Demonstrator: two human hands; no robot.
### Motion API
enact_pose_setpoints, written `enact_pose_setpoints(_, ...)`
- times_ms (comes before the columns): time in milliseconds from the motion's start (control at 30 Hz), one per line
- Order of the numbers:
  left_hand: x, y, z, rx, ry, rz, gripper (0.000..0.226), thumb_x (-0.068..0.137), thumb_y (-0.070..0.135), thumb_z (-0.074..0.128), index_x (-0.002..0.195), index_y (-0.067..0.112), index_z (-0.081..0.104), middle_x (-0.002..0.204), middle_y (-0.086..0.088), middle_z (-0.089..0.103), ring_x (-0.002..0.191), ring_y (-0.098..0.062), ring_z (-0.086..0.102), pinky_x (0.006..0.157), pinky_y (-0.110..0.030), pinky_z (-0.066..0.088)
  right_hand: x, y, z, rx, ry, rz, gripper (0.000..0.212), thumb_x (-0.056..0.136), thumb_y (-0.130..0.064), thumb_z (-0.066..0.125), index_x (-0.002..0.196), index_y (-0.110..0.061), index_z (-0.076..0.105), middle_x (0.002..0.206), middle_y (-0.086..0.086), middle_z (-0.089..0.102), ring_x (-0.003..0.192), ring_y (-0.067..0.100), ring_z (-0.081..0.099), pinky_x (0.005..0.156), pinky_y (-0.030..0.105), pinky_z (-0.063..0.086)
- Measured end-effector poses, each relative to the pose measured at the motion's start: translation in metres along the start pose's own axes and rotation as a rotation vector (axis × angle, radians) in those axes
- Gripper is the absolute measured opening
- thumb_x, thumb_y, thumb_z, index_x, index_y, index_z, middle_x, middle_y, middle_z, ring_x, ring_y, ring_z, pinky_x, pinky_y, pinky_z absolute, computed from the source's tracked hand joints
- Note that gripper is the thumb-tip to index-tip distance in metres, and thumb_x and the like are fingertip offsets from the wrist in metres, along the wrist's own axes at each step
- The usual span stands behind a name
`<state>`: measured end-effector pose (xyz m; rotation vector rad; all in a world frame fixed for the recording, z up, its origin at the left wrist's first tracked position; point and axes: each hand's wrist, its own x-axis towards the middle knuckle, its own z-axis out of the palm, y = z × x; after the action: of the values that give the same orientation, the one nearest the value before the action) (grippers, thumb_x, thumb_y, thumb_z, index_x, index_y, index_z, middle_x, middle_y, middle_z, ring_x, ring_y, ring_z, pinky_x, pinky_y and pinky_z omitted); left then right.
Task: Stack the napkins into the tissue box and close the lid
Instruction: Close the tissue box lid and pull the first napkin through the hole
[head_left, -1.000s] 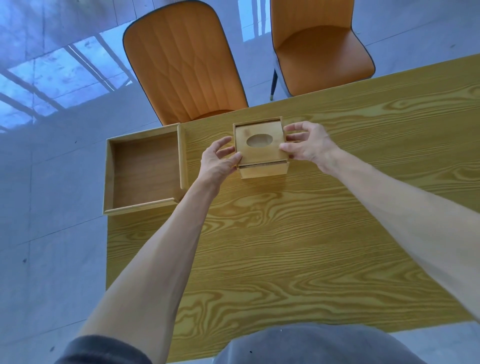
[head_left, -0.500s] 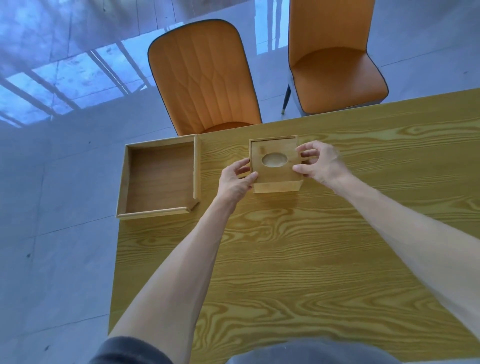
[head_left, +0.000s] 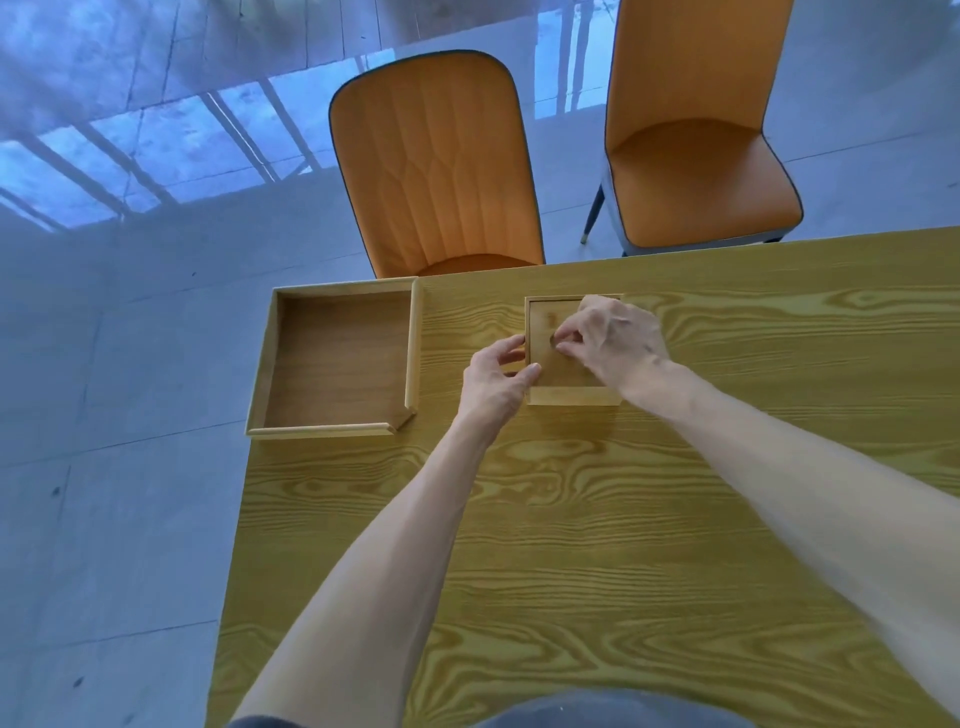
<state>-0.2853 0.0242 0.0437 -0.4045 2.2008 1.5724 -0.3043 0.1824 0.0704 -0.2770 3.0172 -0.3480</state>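
A small square wooden tissue box (head_left: 571, 397) stands on the yellow wood-grain table (head_left: 597, 519), its lid (head_left: 543, 325) lying flat on top. My left hand (head_left: 493, 384) grips the box's left front corner, thumb on the lid edge. My right hand (head_left: 613, 340) lies over the middle of the lid, fingertips pinched at the oval hole, which it mostly hides. No napkins are visible.
A shallow wooden tray (head_left: 410, 358) with nothing in it sits at the table's left far corner, partly over the edge. Two orange chairs (head_left: 441, 171) (head_left: 696, 130) stand beyond the table on a grey tiled floor.
My right hand has moved from the box's right side onto the top of the lid, fingers now at the hole. The left hand stays at the left corner. The camera view has shifted.
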Motion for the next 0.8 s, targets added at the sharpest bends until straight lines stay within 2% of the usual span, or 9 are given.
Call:
enact_pose_setpoints(100, -0.001, 0.0, 0.0, 0.029, 0.013, 0.024, 0.053, 0.089, 0.015, 0.071, 0.14, 0.019, 0.055, 0.125, -0.002, 0.068, 0.103, -0.017, 0.069, 0.094, -0.041, 0.057, 0.005, 0.0, 0.001, -0.057, -0.034, -0.039, 0.024, 0.096, -0.032, 0.061, 0.111, -0.02, 0.075, 0.11, 0.004, 0.067, 0.094, 0.026, 0.069, 0.076, 0.034, 0.057)
enact_pose_setpoints(300, -0.003, 0.003, 0.002, 0.08, 0.037, 0.034, 0.052, 0.09, 0.017, 0.07, 0.14, 0.02, 0.055, 0.125, 0.0, 0.067, 0.094, -0.01, 0.067, 0.093, -0.037, 0.057, 0.016, 0.004, 0.006, -0.191, -0.091, -0.119, 0.026, 0.101, -0.018, 0.045, 0.102, -0.008, 0.069, 0.099, 0.007, 0.067, 0.081, 0.027, 0.068, 0.065, 0.03, 0.052)
enact_pose_setpoints(433, -0.003, 0.002, 0.003, 0.08, 0.048, 0.026, 0.051, 0.091, 0.016, 0.069, 0.139, 0.02, 0.056, 0.126, -0.001, 0.067, 0.104, -0.015, 0.066, 0.095, -0.038, 0.056, 0.012, 0.003, -0.002, -0.209, -0.132, -0.191, 0.018, 0.1, -0.006, 0.046, 0.098, -0.005, 0.064, 0.095, 0.009, 0.06, 0.077, 0.028, 0.065, 0.066, 0.033, 0.055)
enact_pose_setpoints(500, -0.003, 0.001, 0.004, 0.074, 0.05, 0.02, 0.05, 0.091, 0.017, 0.069, 0.139, 0.02, 0.056, 0.125, 0.0, 0.067, 0.107, -0.018, 0.067, 0.095, -0.041, 0.056, 0.011, 0.006, 0.0, -0.204, -0.107, -0.21, 0.017, 0.098, -0.003, 0.047, 0.099, -0.002, 0.064, 0.095, 0.01, 0.059, 0.075, 0.027, 0.063, 0.06, 0.033, 0.05)
enact_pose_setpoints(633, -0.003, 0.001, 0.005, 0.067, 0.06, 0.011, 0.047, 0.091, 0.017, 0.069, 0.136, 0.021, 0.058, 0.121, 0.0, 0.068, 0.107, -0.019, 0.067, 0.095, -0.043, 0.056, 0.005, 0.013, 0.009, -0.121, -0.071, -0.193, 0.014, 0.098, -0.008, 0.054, 0.104, -0.003, 0.065, 0.1, 0.01, 0.058, 0.078, 0.025, 0.063, 0.058, 0.032, 0.048)
enact_pose_setpoints(800, -0.001, 0.001, 0.005, 0.054, 0.052, -0.001, 0.048, 0.091, 0.016, 0.069, 0.137, 0.021, 0.058, 0.124, -0.001, 0.068, 0.106, -0.018, 0.068, 0.093, -0.041, 0.057, -0.002, 0.019, 0.008, 0.126, -0.027, -0.094, 0.022, 0.1, -0.022, 0.054, 0.11, -0.004, 0.064, 0.111, 0.012, 0.056, 0.084, 0.029, 0.065, 0.074, 0.036, 0.055)
